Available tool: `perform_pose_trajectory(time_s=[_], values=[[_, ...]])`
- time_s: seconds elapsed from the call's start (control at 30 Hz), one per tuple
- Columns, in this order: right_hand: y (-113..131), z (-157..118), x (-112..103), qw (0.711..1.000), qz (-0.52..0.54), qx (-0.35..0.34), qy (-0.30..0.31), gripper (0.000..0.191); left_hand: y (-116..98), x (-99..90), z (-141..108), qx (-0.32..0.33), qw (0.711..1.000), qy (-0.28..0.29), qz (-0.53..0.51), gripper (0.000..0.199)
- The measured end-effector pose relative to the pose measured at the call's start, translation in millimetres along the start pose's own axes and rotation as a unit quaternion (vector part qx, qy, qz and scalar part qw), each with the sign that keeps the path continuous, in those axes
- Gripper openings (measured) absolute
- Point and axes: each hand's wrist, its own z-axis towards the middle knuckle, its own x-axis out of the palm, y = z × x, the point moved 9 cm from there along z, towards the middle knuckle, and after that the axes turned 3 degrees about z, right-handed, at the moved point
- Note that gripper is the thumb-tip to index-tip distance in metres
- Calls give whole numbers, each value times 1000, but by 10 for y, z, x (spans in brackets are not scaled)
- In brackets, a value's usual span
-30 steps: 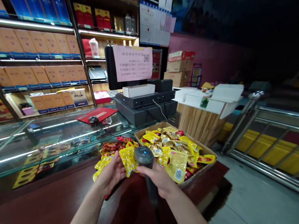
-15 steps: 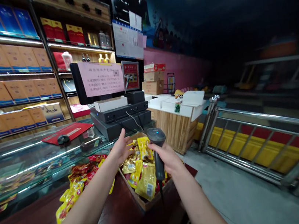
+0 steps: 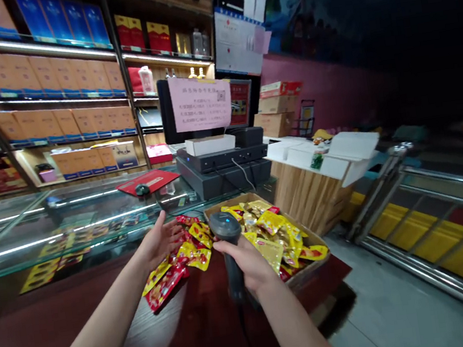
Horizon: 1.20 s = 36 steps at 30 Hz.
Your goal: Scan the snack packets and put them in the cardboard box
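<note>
My right hand [image 3: 248, 260] is wrapped round the handle of a dark barcode scanner [image 3: 225, 226], whose cable hangs down. Its head is up, a small blue light showing on top. My left hand [image 3: 159, 244] is open, thumb up and fingers apart, just over a pile of red and yellow snack packets [image 3: 194, 250] on the dark red table. Right of the scanner, a cardboard box [image 3: 314, 268] holds several yellow, gold and red packets [image 3: 270, 248]. The scanner hides the box's left part.
Behind stand a glass display counter [image 3: 91, 216] with a red mat [image 3: 159, 179] and mouse [image 3: 142, 190], and a monitor with a pink sign [image 3: 200, 103] above a cash drawer [image 3: 227, 177]. A metal railing [image 3: 441, 259] runs along the right.
The view has turned left. My left hand has gone from beside the box to the packet pile, and the scanner has moved from over the box to its left side, between box and pile.
</note>
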Motion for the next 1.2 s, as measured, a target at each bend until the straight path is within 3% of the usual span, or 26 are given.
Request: perform_pose_trajectory(time_s=[0.23,0.3,0.37,0.5,0.63,0.7,0.87,1.0,1.1,1.2], values=[[-850,-27,587,990,23,122,69,28,206,-1031,-261,26,991,-93,89,63],[-1047,-49,657,986,23,153,68,25,255,-1233,-290,48,984,-120,123,57],[-1196,-57,674,984,20,172,49,23,314,-1318,-288,70,978,-122,152,51],[-1380,-61,647,981,34,189,7,22,467,-1327,-269,92,957,-127,243,38],[-1458,-48,623,980,62,187,-11,27,435,-1294,-442,168,872,-210,409,24],[-1486,-30,637,980,71,185,-9,27,476,-1180,-525,188,844,-198,461,22],[-1544,-5,770,975,119,184,23,26,617,-901,-635,207,816,-156,517,32],[-1459,-80,760,977,115,179,27,24,634,-845,-619,185,831,-157,501,34],[-1264,-139,640,986,81,145,15,24,614,-835,-546,161,864,-137,456,29],[-1120,-159,518,991,55,124,12,25,683,-795,-414,102,914,-76,386,30]])
